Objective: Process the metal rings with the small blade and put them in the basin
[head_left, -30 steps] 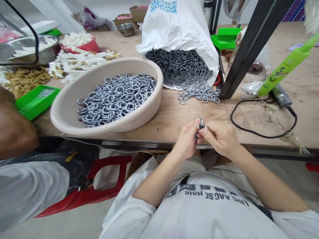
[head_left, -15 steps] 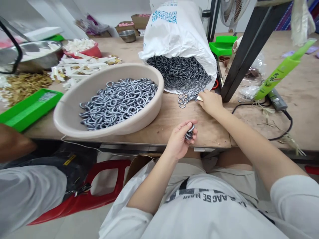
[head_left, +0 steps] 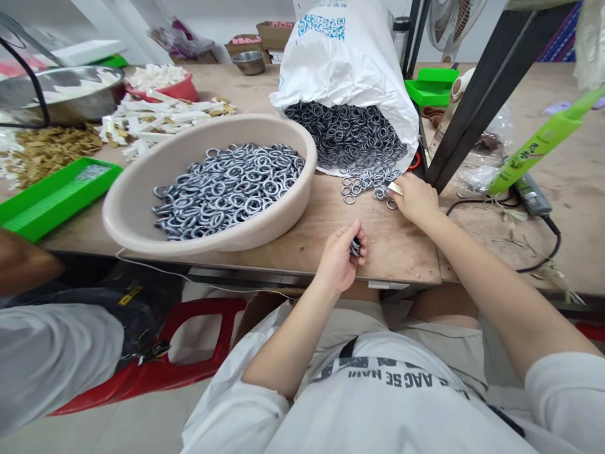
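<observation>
Several dark grey rings [head_left: 355, 246] are held in the curled fingers of my left hand [head_left: 343, 253], above the table's front edge. My right hand [head_left: 412, 197] grips a small pale strip [head_left: 396, 188] between thumb and fingers, beside loose rings [head_left: 358, 184] on the wood. Those rings spill from the mouth of a white sack [head_left: 343, 63] full of darker rings [head_left: 350, 129]. To the left, a large beige basin [head_left: 113, 208] holds a heap of shiny grey rings [head_left: 231, 189].
Green trays [head_left: 57, 195], white strips [head_left: 165, 120] and brown pieces [head_left: 51, 154] lie at the left. A dark metal post [head_left: 477, 94] rises right of my right hand, near a green tube [head_left: 539, 145] and a cable. Another person's arm [head_left: 23, 261] is at far left.
My left hand has closed further around its rings. My right hand has shifted slightly right with the strip, and more loose rings lie spread before the sack. The view has shifted a little.
</observation>
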### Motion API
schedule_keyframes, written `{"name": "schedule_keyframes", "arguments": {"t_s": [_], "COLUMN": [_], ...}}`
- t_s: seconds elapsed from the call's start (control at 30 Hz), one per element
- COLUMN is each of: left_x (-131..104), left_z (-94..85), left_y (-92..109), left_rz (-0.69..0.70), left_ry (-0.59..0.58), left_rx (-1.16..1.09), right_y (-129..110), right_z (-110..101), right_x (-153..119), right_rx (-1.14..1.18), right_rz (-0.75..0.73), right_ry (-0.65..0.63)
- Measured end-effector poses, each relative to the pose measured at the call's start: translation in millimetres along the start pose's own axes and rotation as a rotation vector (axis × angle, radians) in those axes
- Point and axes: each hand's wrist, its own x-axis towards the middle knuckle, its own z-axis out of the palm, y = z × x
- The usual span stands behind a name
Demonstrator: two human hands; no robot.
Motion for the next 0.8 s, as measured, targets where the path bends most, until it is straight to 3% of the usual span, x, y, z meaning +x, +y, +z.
{"name": "schedule_keyframes", "arguments": {"t_s": [0.23, 0.33, 0.43, 0.5, 0.57, 0.67, 0.8], "left_x": [8.3, 10.1, 8.8, 7.5, 6.5, 5.4, 1.1], "left_z": [3.4, 2.6, 4.4, 7.5, 11.5, 17.6, 23.7], "left_y": [-7.4, -7.0, -7.6, -10.5, -15.3, -23.1, -28.0], "left_rz": [0.085, 0.242, 0.32, 0.311, 0.311, 0.303, 0.212], "left_ry": [0.027, 0.078, 0.06, 0.021, 0.016, 0.044, 0.033], "left_rx": [0.121, 0.209, 0.266, 0.254, 0.211, 0.147, 0.095], "right_y": [0.6, -6.3, -21.0, -33.1, -45.1, -58.4, -60.6], "right_z": [-9.0, -24.8, -38.8, -41.5, -38.0, -26.6, -16.5], "right_x": [-8.4, -29.5, -63.2, -84.0, -98.8, -110.5, -117.7], "right_rx": [0.154, 0.535, 1.08, 1.357, 1.53, 1.6, 1.47], "right_rz": [-0.023, -0.049, -0.072, 0.017, 0.106, 0.132, 0.188], "right_ry": [0.001, -0.045, -0.274, -0.404, -0.439, -0.303, 0.044]}}
